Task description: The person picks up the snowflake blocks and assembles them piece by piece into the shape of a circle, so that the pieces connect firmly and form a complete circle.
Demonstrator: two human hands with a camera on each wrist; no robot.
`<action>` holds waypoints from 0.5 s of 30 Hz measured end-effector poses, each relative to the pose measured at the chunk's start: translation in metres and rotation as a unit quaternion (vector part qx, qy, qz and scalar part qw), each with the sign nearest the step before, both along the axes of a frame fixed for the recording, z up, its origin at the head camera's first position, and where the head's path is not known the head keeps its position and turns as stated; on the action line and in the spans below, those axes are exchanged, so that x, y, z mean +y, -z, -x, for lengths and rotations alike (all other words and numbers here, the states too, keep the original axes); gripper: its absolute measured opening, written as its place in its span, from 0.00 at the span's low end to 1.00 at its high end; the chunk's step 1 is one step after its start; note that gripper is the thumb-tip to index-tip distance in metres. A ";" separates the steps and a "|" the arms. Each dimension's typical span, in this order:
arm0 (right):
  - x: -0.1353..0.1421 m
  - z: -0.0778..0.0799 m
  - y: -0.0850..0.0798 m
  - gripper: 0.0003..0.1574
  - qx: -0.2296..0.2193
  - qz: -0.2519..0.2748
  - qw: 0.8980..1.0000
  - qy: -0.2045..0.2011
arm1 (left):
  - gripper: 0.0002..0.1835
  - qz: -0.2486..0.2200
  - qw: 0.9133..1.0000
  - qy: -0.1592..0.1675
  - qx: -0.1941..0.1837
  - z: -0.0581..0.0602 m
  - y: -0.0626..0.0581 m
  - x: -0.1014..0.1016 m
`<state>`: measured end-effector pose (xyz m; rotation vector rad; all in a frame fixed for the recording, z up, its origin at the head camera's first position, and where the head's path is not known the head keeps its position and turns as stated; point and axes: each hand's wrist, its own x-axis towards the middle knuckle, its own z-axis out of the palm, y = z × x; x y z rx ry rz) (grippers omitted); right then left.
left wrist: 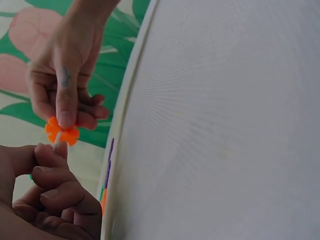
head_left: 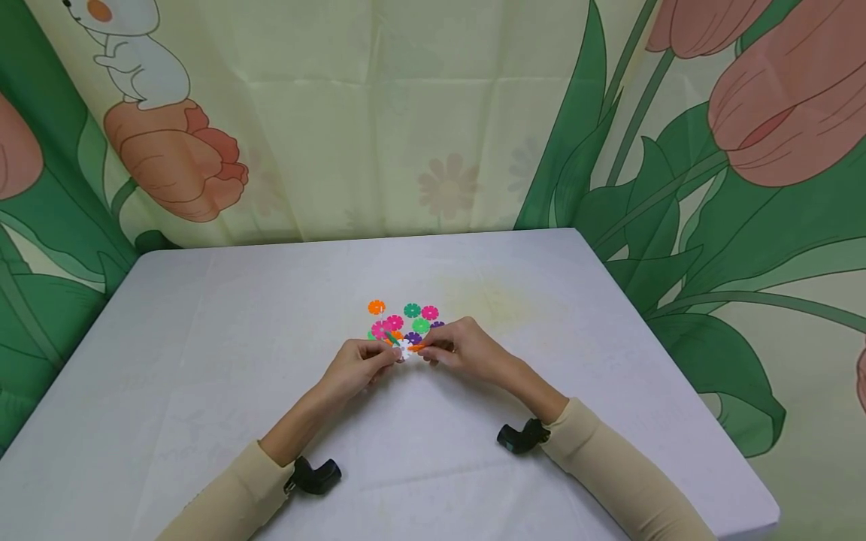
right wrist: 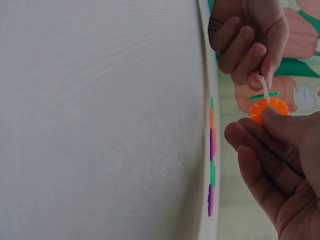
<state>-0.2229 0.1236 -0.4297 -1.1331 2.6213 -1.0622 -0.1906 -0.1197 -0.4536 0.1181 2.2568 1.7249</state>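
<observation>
My left hand (head_left: pixel 357 364) pinches a white notched plastic disc (head_left: pixel 405 349) between thumb and forefinger, held edge-on in the right wrist view. A green disc (right wrist: pixel 259 97) stands out from the white one and appears joined to it. Between thumb and fingertips, my right hand (head_left: pixel 470 352) grips an orange notched disc (left wrist: pixel 54 131), whose edge meets the white disc. Whether the two are slotted together cannot be told. Both hands are raised a little over the table, close together. Just beyond them lie loose discs, among them a pink one (head_left: pixel 429 312) and a purple one (head_left: pixel 413 338).
More discs lie at the table's middle, including an orange one (head_left: pixel 376 306), a dark green one (head_left: pixel 412 310) and a light green one (head_left: pixel 421 326). A white cloth covers the table (head_left: pixel 237 323). Behind it hangs a printed curtain (head_left: pixel 406 113).
</observation>
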 end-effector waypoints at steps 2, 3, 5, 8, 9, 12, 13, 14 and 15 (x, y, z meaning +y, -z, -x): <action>0.000 -0.001 -0.001 0.04 0.004 0.002 1.000 -0.004 | 0.15 -0.001 1.000 0.001 -0.001 0.000 0.000 0.000; 0.000 -0.002 -0.001 0.04 0.006 0.003 1.000 -0.005 | 0.15 -0.001 1.000 0.002 -0.001 0.000 0.000 0.000; 0.000 -0.002 -0.001 0.04 0.011 0.002 1.000 -0.005 | 0.16 -0.002 1.000 0.002 0.000 0.000 0.000 0.001; -0.001 -0.003 0.000 0.04 0.011 0.001 1.000 -0.002 | 0.15 -0.001 1.000 0.002 0.000 0.000 0.001 0.001; -0.001 -0.003 0.000 0.04 0.012 0.001 1.000 -0.002 | 0.15 -0.001 1.000 0.001 -0.001 0.000 0.001 0.001; -0.001 -0.002 0.002 0.04 0.016 0.006 1.000 -0.004 | 0.15 0.000 1.000 -0.002 -0.004 0.000 0.002 0.001; -0.001 -0.002 0.002 0.04 0.018 0.008 1.000 -0.004 | 0.15 -0.001 1.000 -0.003 -0.005 0.000 0.002 0.001; -0.001 -0.001 0.003 0.04 0.021 0.010 1.000 -0.004 | 0.15 -0.003 1.000 -0.004 -0.006 0.000 0.003 0.001; -0.001 -0.001 0.003 0.05 0.024 0.011 1.000 -0.004 | 0.16 -0.005 1.000 -0.004 -0.007 0.000 0.002 0.001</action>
